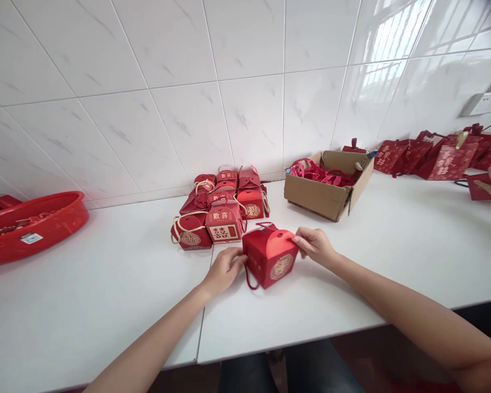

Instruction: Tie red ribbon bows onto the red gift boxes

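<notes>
Fingers (304, 241) of the right hand (317, 247) pinch the red box (267, 257); left fingers (238, 264) touch it, grip unclear; basin (65, 226) cropped.

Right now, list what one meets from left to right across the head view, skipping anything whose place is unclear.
Red basin, left hand, red gift box, right hand, red bags by the wall.

Grouped red boxes (227, 176) read “歡喜”, one (224, 222) with “囍” beneath.

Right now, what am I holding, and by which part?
The red box: your right hand grips its upper right edge; your left hand is against its left side.
</notes>
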{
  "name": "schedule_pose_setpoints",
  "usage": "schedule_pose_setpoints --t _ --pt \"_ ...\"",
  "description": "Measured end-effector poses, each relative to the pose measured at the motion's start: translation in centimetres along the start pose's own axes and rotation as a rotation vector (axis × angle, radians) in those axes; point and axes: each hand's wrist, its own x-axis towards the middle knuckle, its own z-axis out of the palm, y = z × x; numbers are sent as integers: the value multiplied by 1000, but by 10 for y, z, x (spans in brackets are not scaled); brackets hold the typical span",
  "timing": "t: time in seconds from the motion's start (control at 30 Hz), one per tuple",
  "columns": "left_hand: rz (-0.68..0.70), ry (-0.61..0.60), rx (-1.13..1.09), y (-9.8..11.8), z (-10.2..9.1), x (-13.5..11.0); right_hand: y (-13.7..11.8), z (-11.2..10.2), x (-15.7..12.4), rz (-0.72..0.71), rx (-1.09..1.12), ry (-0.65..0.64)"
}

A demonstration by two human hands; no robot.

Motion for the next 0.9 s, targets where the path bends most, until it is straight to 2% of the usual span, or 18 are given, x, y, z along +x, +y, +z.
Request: schedule_pose_setpoints --t 0.07,0.13,0.3,0.37,0.43,0.57,0.7,0.8,0.9 --pt "-84 77 -24 -5 1 0 8 -1 2 18 -78 34" --pt "-83 109 11 -8 2 1 18 -1 7 26 -172 57" --pt "-1 -9 299 1 5 3 37 3 17 1 -353 -112" --pt "21 -49 302 7 6 2 39 5 16 -10 -399 -153" --pt "97 -91 301 12 7 1 39 6 15 11 -463 -129" --pt "132 -10 389 17 6 -2 38 10 15 29 -556 -83" --pt "253 -150 307 18 4 -2 40 10 16 -27 -570 -116" --pt "183 -123 285 19 2 -1 42 8 18 -58 -558 -132" --pt "221 -189 34 32 0 -4 43 6 20 -50 -536 -97"
